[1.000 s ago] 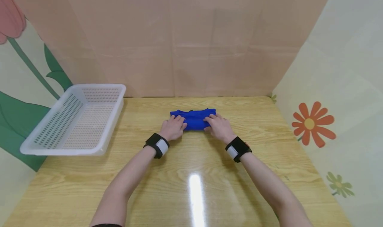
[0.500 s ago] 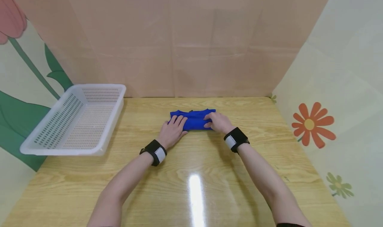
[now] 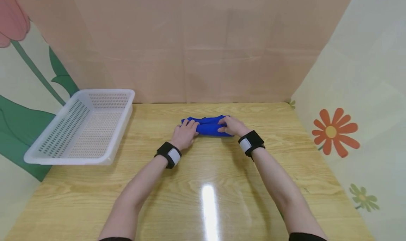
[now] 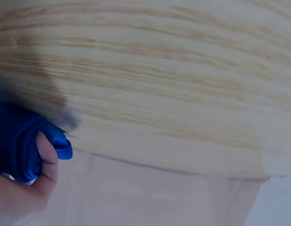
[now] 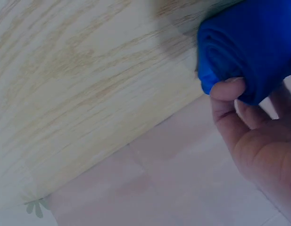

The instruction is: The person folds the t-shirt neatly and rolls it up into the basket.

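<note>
A blue cloth [image 3: 210, 129], partly rolled, lies across the far middle of the table, with a narrow flat strip behind the roll. My left hand [image 3: 184, 134] grips its left end with bent fingers. At the opposite end my right hand [image 3: 236, 126] pinches the roll. In the left wrist view, a digit of the left hand [image 4: 22, 195] curls against the end of the rolled cloth [image 4: 13, 132]. Spiral layers of the cloth [image 5: 261, 40] show in the right wrist view, where the thumb of the right hand [image 5: 258, 148] presses the end and other fingers sit under it.
A white perforated plastic basket [image 3: 109, 147] stands on the left side of the wooden table [image 3: 177, 202]. Behind the table rises a plain pinkish-brown backdrop [image 3: 206, 57]. Flower-printed sheets [image 3: 336, 75] flank both sides. Both wrists wear black straps [image 3: 169, 155].
The left hand's flatter fingers have bent around the roll's end. My right hand has stayed at its end with only a slight shift. The roll has moved slightly away, and the strip behind looks narrower.
</note>
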Motion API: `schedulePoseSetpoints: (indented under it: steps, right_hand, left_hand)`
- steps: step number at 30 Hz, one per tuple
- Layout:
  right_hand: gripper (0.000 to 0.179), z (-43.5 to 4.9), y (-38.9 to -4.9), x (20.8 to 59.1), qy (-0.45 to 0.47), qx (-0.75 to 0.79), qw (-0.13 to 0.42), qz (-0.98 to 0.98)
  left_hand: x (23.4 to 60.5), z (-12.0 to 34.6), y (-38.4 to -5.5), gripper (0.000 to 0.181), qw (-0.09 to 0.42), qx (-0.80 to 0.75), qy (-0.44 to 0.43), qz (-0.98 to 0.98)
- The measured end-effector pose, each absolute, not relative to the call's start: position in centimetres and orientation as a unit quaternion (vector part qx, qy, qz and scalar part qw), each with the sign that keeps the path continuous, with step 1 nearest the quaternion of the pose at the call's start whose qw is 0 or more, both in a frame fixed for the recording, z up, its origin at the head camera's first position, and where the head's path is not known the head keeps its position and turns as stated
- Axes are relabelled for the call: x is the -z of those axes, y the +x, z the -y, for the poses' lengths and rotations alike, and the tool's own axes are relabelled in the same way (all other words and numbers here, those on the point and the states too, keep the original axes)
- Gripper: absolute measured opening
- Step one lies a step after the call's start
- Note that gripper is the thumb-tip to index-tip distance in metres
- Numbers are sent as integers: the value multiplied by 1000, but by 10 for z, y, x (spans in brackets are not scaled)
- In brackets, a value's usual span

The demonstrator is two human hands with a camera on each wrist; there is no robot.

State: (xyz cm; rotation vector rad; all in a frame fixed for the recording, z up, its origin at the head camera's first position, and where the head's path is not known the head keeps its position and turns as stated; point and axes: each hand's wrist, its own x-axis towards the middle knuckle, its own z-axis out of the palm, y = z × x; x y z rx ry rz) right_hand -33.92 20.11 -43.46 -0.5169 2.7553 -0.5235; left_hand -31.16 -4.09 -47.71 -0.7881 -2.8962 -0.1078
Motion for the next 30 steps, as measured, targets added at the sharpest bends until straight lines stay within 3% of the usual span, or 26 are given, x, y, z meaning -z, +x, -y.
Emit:
schedulePoseSetpoints:
  steps: [10, 17, 26, 30]
  right_hand:
    - [64, -187, -312, 436, -148, 56, 30, -987]
    - [53, -181, -306, 449, -147, 66, -82, -984]
    - [30, -187, -317, 461, -156, 68, -108, -979]
    - [25, -188, -327, 462, -158, 79, -105, -979]
  left_hand:
    - [476, 39, -324, 42, 14, 126, -228, 965]
    - [470, 40, -329, 44, -37, 155, -200, 967]
    - [462, 38, -336, 51, -93, 154, -185, 966]
    - [468, 40, -338, 58, -61, 126, -208, 968]
